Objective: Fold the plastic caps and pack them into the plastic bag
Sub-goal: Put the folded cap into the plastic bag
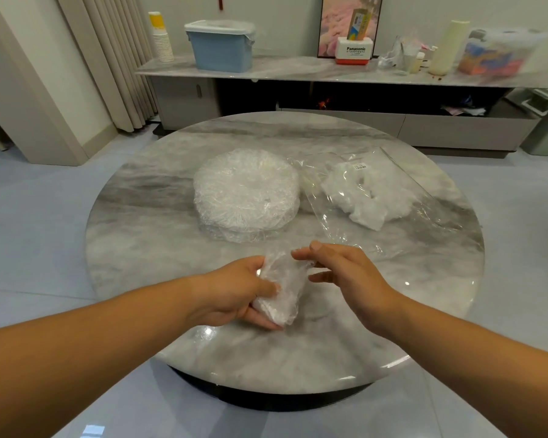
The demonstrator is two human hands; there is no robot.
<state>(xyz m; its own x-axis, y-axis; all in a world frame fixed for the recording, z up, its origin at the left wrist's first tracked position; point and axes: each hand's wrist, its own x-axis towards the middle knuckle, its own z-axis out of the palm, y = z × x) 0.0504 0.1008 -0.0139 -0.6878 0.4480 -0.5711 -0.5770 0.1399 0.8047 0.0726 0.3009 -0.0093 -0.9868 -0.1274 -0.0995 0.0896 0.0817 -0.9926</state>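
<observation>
My left hand (234, 289) grips the folded, crinkled clear plastic cap (280, 289), long axis near-to-far. My right hand (339, 273) hangs open and empty beside it. The clear plastic bag (370, 191) lies far right on the grey marble worktop (140, 216), nearer the right hand.

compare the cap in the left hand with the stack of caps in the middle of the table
The cap in the left hand is folded into a narrow bundle; the stack of caps lies flat and round. The held cap is gripped above the table; the stack rests on it, untouched. The bundle looks far smaller than the stack. Both are crinkled clear plastic.
</observation>
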